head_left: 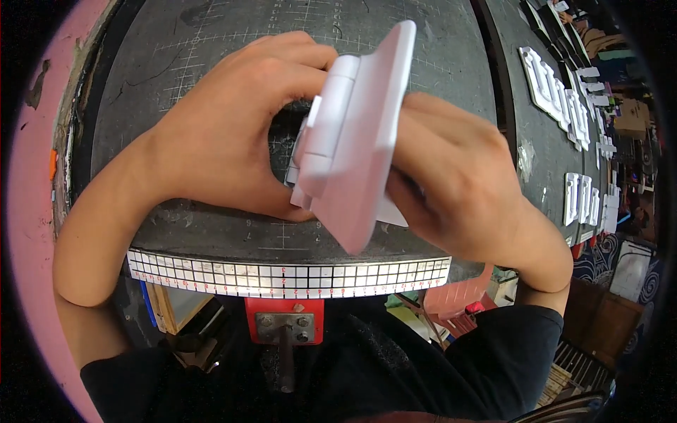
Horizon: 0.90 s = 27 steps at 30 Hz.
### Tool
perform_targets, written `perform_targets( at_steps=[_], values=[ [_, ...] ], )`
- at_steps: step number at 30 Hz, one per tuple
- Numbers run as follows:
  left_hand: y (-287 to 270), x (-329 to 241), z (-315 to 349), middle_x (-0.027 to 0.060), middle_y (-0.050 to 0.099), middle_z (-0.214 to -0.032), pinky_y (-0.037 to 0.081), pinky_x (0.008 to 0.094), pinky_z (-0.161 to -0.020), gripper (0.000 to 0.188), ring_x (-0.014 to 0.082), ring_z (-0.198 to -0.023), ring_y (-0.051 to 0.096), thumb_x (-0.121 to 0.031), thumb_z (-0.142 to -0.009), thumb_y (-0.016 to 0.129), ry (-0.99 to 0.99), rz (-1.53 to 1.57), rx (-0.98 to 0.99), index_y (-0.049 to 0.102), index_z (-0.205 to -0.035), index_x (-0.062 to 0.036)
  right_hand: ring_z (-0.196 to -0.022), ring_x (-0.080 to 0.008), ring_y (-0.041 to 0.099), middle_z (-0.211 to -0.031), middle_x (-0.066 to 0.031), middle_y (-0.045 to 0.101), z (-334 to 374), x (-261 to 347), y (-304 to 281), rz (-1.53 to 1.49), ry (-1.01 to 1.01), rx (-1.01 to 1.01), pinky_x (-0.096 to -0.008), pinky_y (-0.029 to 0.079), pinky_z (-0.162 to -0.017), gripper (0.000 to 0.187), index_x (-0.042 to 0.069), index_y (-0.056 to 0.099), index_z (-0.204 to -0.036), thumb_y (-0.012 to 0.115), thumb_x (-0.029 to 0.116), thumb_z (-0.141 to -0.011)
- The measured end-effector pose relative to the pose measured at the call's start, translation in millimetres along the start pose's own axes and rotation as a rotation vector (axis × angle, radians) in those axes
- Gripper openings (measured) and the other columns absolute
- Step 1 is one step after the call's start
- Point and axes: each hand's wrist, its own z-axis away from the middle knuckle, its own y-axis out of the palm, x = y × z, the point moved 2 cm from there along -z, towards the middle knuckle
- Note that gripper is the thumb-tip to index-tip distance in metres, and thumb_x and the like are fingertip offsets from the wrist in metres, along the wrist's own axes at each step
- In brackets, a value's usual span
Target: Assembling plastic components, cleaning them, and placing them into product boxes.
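Between my hands, above the dark work table [211,229], a white plastic hinged part [367,134] is held up on edge. It has a broad flat panel and a rounded, hinge-like barrel along its left side. My left hand [247,120] curves around the barrel side, fingertips at its top and thumb at its lower end. On the other side, my right hand [451,169] grips behind the panel, which hides its fingertips. A further white piece shows under the panel, beside the right fingers; whether it belongs to the same part I cannot tell.
Printed grid lines mark the table, and a white gridded ruler strip [289,280] runs along its near edge. Below it sits a red bracket [285,321] with bolts. Rows of white plastic parts [553,95] lie on another surface to the right. A pink wall [35,176] borders the left.
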Motion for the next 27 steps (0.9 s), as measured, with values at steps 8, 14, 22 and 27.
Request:
perform_targets(
  at_steps=[8, 14, 22, 27],
  values=[
    [-0.4, -3.2, 3.3, 0.0075, 0.066, -0.112, 0.053, 0.0442, -0.094, 0.074, 0.0287, -0.106, 0.063, -0.032, -0.050, 0.103, 0.006, 0.003, -0.024, 0.079, -0.117, -0.0119, -0.082, -0.0386, 0.071, -0.094, -0.0158, 0.071, 1.6, 4.2, 2.9, -0.009, 0.015, 0.012, -0.0453, 0.058, -0.071, 0.044, 0.002, 0.073, -0.115, 0.076, -0.010, -0.073],
    [-2.8, -2.7, 1.2, 0.0057, 0.066, -0.111, 0.051, 0.0442, -0.096, 0.074, 0.0287, -0.107, 0.062, -0.033, -0.050, 0.104, -0.023, 0.022, 0.005, 0.079, -0.116, -0.0120, -0.082, -0.0375, 0.071, -0.094, -0.0152, 0.071, 1.4, 0.8, 5.0, -0.071, -0.009, -0.010, -0.0449, 0.058, -0.071, 0.045, 0.002, 0.073, -0.115, 0.078, -0.008, -0.072],
    [-0.5, -2.4, 1.0, 0.0042, 0.066, -0.110, 0.050, 0.0430, -0.097, 0.070, 0.0277, -0.106, 0.061, -0.033, -0.049, 0.104, -0.022, 0.051, -0.026, 0.077, -0.110, -0.0105, -0.085, -0.0371, 0.072, -0.096, -0.0148, 0.072, -3.8, -7.0, 5.7, -0.127, -0.012, -0.043, -0.0437, 0.059, -0.073, 0.040, 0.003, 0.074, -0.113, 0.079, -0.008, -0.075],
    [-4.0, -1.4, -1.3, 0.0059, 0.065, -0.115, 0.051, 0.0434, -0.099, 0.079, 0.0285, -0.110, 0.061, -0.031, -0.042, 0.106, -0.030, 0.066, 0.037, 0.077, -0.114, -0.0113, -0.084, -0.0383, 0.072, -0.095, -0.0140, 0.072, 6.0, 6.6, 16.8, -0.144, -0.130, -0.077, -0.0442, 0.059, -0.071, 0.040, 0.003, 0.073, -0.114, 0.080, -0.006, -0.076]
  ],
)
